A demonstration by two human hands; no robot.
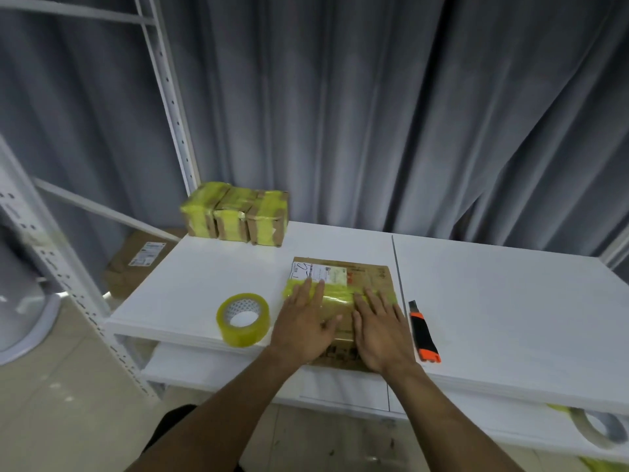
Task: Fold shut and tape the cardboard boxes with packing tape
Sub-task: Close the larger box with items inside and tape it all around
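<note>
A flat brown cardboard box with a white label lies near the front of the white table. A strip of yellowish tape runs across its top. My left hand lies flat on the box's left part, fingers straight and fingertips on the tape. My right hand presses flat on the right part, fingers also reaching the tape. A roll of yellowish packing tape stands on the table just left of my left hand.
An orange and black utility knife lies right of the box. Three taped small boxes sit at the table's back left. A white metal rack stands left, with a brown parcel behind it. Another tape roll rests on the lower shelf.
</note>
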